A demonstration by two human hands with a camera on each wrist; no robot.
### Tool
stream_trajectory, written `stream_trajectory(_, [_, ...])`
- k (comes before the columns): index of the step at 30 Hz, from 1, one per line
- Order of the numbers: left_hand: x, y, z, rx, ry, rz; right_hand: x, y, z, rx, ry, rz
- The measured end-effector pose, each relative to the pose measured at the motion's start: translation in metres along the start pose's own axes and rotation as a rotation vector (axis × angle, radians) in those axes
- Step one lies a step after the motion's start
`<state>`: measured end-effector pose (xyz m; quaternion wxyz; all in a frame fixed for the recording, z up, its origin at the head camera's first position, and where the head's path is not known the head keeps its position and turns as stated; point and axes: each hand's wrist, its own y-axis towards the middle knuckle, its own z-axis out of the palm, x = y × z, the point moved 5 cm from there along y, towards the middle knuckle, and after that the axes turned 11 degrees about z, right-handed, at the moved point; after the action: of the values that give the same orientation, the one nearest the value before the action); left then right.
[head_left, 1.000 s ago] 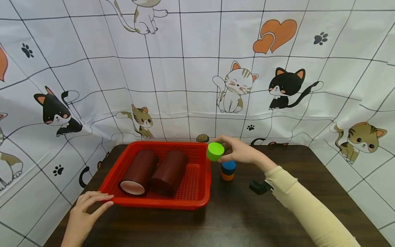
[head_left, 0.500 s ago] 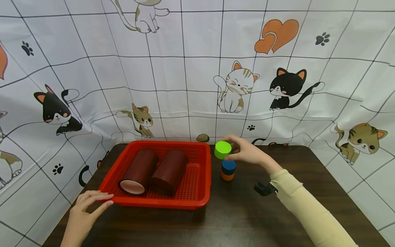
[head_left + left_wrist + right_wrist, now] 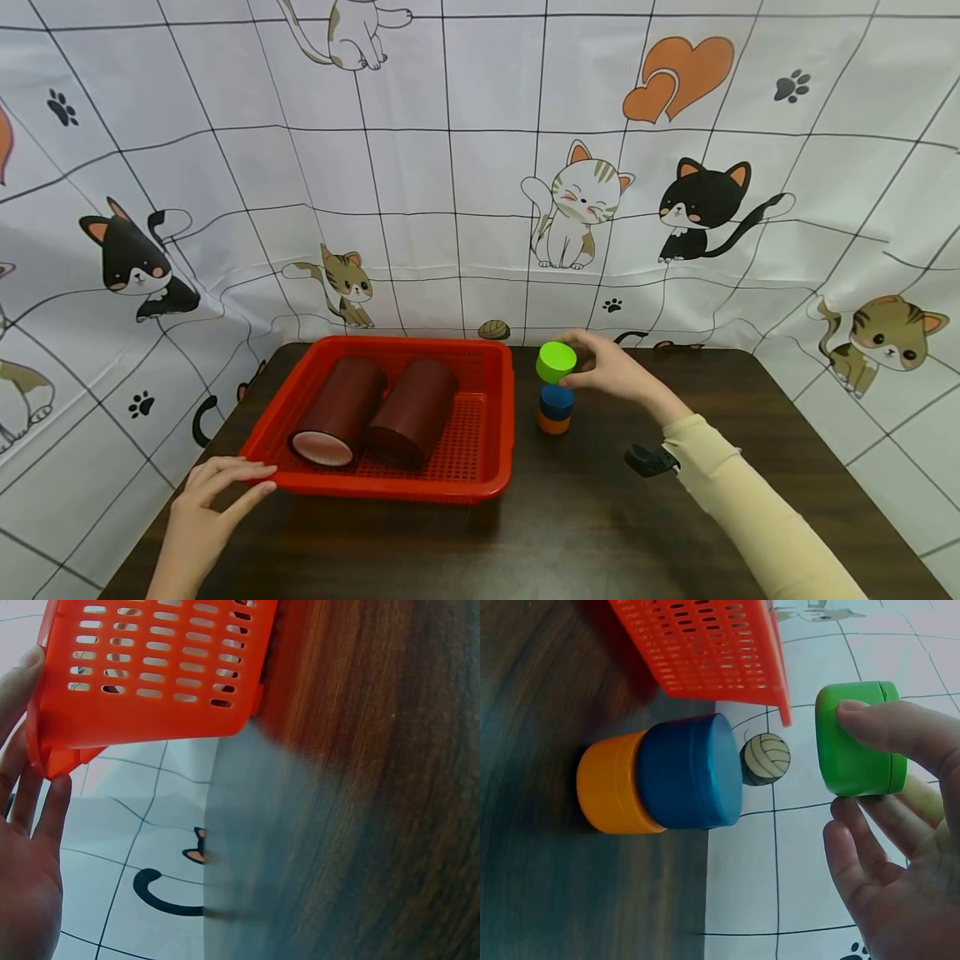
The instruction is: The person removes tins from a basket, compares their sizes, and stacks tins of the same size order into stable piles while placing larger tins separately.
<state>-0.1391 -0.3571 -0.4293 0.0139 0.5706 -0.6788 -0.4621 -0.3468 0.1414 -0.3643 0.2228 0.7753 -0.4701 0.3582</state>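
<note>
Green container (image 3: 556,362), pinched in grip of right hand (image 3: 611,371), now farther right than earlier: above, apart from blue container (image 3: 557,403) stacked on orange container (image 3: 553,426). Grip of left hand (image 3: 199,510) still pinches corner of red basket (image 3: 397,492). Count: three containers, one basket, two brown cylinders (image 3: 341,408) inside.

No words, numbers or brand names can be read on the green cylinder (image 3: 859,746), blue cylinder (image 3: 686,772), orange cylinder (image 3: 611,784) or red basket (image 3: 390,490). The white wall sheet (image 3: 480,175) shows printed drawings without legible lettering. Any marking on the small black device (image 3: 647,460) is probably too tiny to make out.
</note>
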Motion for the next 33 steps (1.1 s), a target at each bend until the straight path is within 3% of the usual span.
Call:
stream_trajectory(10, [0.0,0.0,0.0,0.002,0.015,-0.023,-0.015,0.002,0.005,0.01,-0.062,0.014])
stream_trajectory(18, [0.0,0.0,0.001,0.005,0.011,-0.03,-0.025,-0.002,0.008,0.012,-0.044,0.02])
stream_trajectory(33, [0.0,0.0,0.0,0.006,0.018,-0.034,-0.026,-0.005,0.013,0.013,-0.079,0.043])
